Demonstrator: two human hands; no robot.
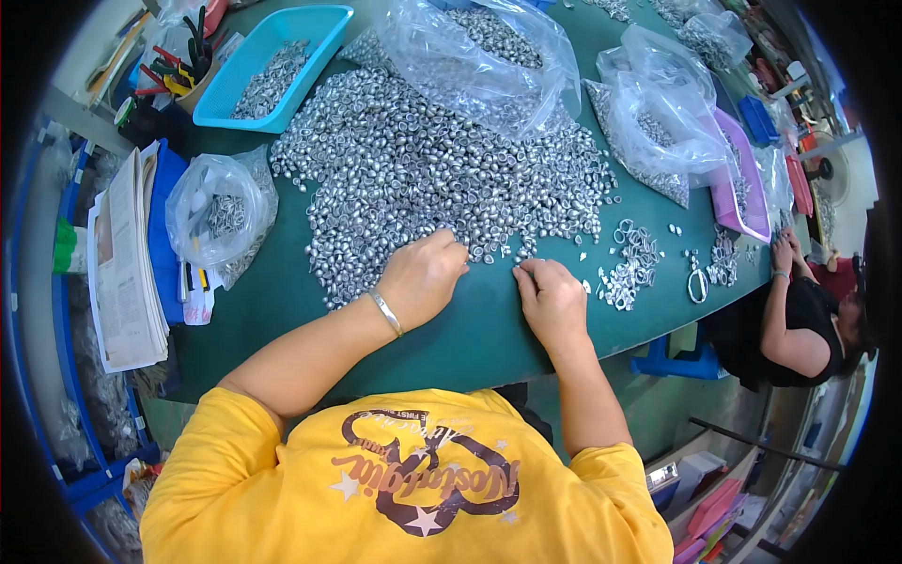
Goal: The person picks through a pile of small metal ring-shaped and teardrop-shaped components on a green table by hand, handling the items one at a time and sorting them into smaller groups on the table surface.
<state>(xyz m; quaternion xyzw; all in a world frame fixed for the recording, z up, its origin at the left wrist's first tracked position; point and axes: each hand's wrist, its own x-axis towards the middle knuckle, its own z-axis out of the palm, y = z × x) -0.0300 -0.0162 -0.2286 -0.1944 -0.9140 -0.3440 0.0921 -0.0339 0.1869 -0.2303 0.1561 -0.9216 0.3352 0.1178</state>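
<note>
A broad heap of small silver metal pieces (404, 160), rounded and hollow like little shells, spreads over the green table (489, 324). My left hand (421, 277), with a bracelet (385, 312) at its wrist, rests at the heap's near edge. Its fingers are curled in, and whatever they hold is hidden. A short way to the right, my right hand (552, 299) has thumb and forefinger pressed together just below a few stray pieces. Anything between those fingertips is too small to make out.
Clear plastic bags (479, 75) of pieces lie on and around the heap. A blue basket (209, 105) stands far left, a pink basket (752, 202) to the right. Ring-shaped metal parts (628, 268) lie right of my right hand. Another person (799, 329) sits at the right.
</note>
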